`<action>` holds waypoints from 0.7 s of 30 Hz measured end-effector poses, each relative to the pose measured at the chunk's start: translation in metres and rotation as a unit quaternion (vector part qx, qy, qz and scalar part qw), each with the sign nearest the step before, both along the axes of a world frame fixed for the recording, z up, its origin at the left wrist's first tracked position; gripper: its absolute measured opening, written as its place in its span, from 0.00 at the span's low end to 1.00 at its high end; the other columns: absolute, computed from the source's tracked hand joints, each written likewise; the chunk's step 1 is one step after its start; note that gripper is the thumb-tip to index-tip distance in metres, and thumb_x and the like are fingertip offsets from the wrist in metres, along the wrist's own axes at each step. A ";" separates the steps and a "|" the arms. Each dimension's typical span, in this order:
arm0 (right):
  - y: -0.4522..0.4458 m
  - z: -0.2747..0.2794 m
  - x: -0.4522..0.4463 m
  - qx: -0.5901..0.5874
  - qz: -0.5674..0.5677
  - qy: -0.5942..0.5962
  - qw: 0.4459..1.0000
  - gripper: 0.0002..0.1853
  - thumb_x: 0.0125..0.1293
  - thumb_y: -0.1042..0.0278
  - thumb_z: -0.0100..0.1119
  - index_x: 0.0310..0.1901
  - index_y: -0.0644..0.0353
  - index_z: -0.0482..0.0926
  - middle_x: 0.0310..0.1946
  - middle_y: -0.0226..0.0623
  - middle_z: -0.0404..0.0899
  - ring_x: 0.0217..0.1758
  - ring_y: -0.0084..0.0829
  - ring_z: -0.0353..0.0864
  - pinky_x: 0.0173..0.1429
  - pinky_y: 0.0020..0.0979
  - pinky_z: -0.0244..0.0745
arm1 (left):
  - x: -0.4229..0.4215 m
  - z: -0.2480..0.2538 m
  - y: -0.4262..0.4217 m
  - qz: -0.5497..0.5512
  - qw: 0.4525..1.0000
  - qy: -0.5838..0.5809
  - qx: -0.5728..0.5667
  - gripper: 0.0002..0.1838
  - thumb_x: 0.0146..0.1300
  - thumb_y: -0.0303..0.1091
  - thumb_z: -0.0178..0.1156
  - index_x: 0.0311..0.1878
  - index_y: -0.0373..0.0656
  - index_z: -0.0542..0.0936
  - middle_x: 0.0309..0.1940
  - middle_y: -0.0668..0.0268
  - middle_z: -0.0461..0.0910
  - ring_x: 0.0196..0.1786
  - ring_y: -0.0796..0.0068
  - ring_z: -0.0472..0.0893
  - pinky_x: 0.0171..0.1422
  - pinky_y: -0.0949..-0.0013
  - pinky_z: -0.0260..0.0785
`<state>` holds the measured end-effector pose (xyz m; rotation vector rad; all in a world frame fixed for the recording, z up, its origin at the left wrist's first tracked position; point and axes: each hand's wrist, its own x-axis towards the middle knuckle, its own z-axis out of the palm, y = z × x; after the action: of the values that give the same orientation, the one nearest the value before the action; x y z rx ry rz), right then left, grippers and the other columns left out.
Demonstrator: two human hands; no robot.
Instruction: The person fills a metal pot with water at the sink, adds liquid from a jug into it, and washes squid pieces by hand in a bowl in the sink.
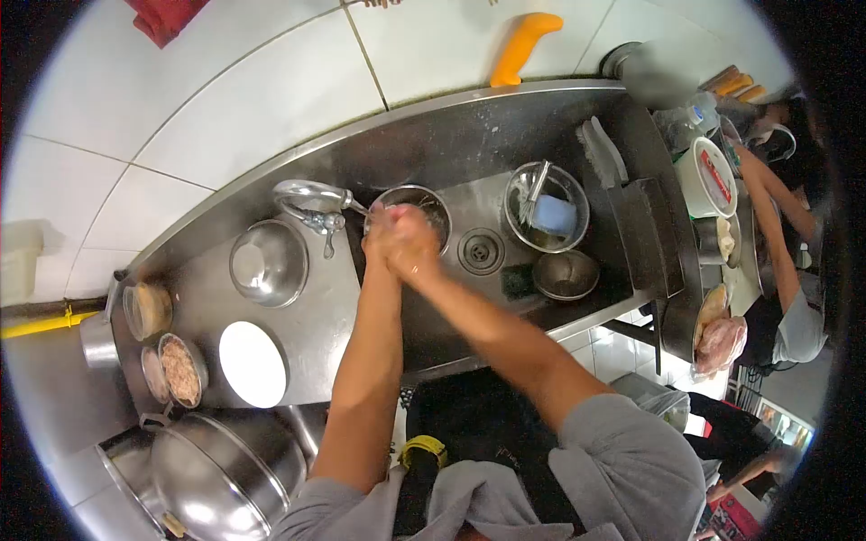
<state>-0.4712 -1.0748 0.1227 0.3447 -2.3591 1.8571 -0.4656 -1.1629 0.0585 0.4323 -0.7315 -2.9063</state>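
Both hands are together under the spout of the chrome faucet (pixel 311 194), above a metal bowl (pixel 437 209) in the sink. My left hand (pixel 381 236) and my right hand (pixel 410 248) press against each other and are partly smeared by motion. Something pinkish shows at their top, but I cannot make out whether it is skin or an object. The fingers overlap and hide what lies between them. To their right, a round bowl (pixel 585 203) in the sink holds a blue sponge (pixel 554 216) and a whisk-like tool.
An upturned metal bowl (pixel 269 263) and a white plate (pixel 253 364) lie on the left drainboard. A small metal bowl (pixel 566 275) and a dark scrubbing pad (pixel 518 281) sit in the sink. At right are a white tub (pixel 705 178), raw meat (pixel 720 345) and another person's arms (pixel 767 212).
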 end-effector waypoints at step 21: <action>0.028 -0.024 -0.022 -0.429 0.143 -0.426 0.783 0.32 0.72 0.37 0.43 0.63 0.56 0.71 0.56 0.31 0.77 0.55 0.30 0.78 0.59 0.31 0.72 | -0.030 0.149 0.050 0.040 0.977 -0.159 -0.136 0.13 0.69 0.41 0.55 0.43 0.40 0.78 0.26 0.67 0.75 0.24 0.74 0.76 0.25 0.70 0.70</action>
<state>-0.4931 -1.0467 0.0991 -0.3494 -1.4321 3.5042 -0.4956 -1.1125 0.2070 0.8797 -1.1068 -2.6354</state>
